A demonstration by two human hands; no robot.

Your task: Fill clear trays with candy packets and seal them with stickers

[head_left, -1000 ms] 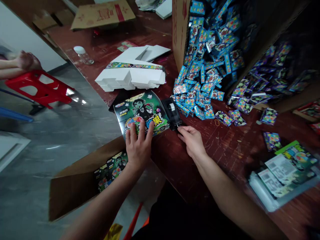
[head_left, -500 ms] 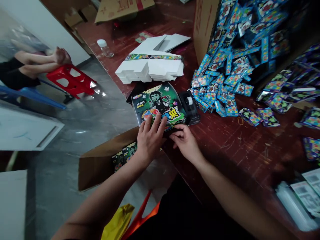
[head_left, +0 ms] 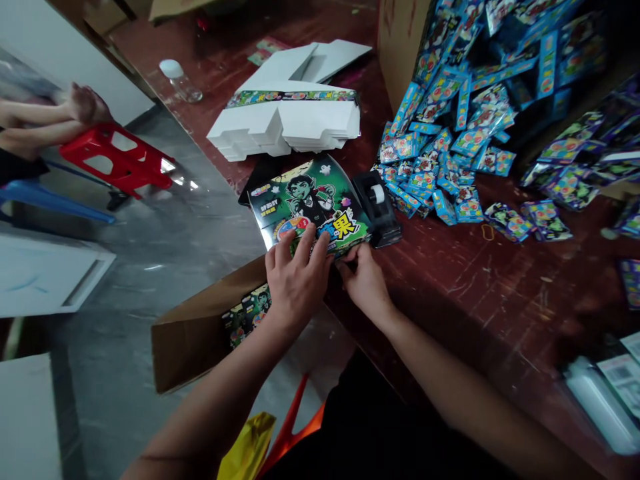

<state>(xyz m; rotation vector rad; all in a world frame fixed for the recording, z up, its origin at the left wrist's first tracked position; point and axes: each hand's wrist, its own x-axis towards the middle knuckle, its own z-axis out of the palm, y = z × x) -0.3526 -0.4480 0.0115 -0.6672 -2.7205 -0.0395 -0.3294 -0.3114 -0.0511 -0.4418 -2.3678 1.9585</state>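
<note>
My left hand [head_left: 300, 273] lies on the front of the green candy display box [head_left: 313, 193], fingers stretched out over its printed lid. At the box's near right edge is my right hand [head_left: 367, 280], thumb and forefinger drawn together against the side. Whatever is between those fingertips is hidden or too small to make out. A black tape dispenser [head_left: 377, 210] with a pale roll stands against the box's right side. Below my left wrist, an open carton [head_left: 200, 327] contains several similar green boxes [head_left: 247, 313].
Folded white cartons [head_left: 295, 127] are stacked behind the box, near a clear bottle [head_left: 183, 80]. Blue candy packets [head_left: 440, 167] spill from a large carton [head_left: 403, 50]; purple packets [head_left: 547, 220] lie to the right. A person's feet [head_left: 85, 107] rest on a red stool [head_left: 115, 157].
My right hand has left the tape dispenser and come to the box's near edge. My left hand stays on the lid. The camera view has shifted.
</note>
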